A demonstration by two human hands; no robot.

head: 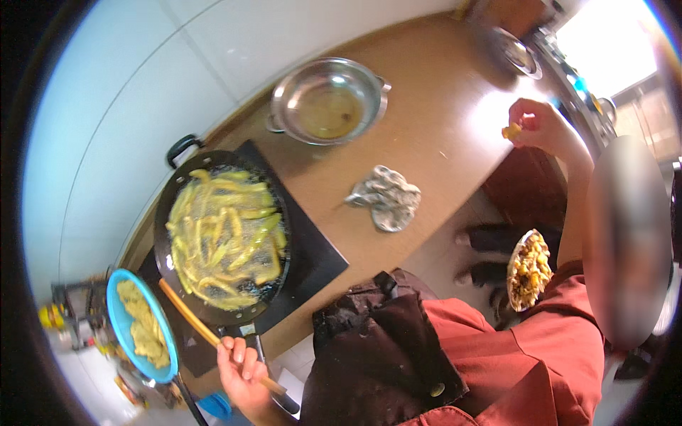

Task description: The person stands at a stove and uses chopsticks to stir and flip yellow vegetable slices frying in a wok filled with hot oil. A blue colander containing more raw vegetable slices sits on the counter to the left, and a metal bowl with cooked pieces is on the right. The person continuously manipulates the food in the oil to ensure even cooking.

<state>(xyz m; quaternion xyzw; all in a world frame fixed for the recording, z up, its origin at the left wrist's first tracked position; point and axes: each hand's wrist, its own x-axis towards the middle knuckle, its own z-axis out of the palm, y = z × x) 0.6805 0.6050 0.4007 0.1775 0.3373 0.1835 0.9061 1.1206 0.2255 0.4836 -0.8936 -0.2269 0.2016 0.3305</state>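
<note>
My left hand [242,367] grips long wooden chopsticks [189,311], whose far ends reach the near rim of a black frying pan [160,239]. Several pale yellow-green strips [229,229] lie in bubbling oil in that pan, which rests on a black cooktop [319,255]. Out over the counter's right edge, my right hand [546,128] pinches a small golden piece of food [511,131]. A blue bowl [171,341] of yellowish batter-coated pieces [144,325] stands left of the pan. Below my right forearm is a dish of mixed food [530,271]; its support is hidden.
A two-handled steel pan [277,101] with shallow yellowish liquid sits on the wooden counter [442,106] near the tiled wall [133,96]. Beside the cooktop lies a crumpled grey cloth [391,197]. A metal lid or plate [517,53] is farther back. A large blurred oval fills the right side.
</note>
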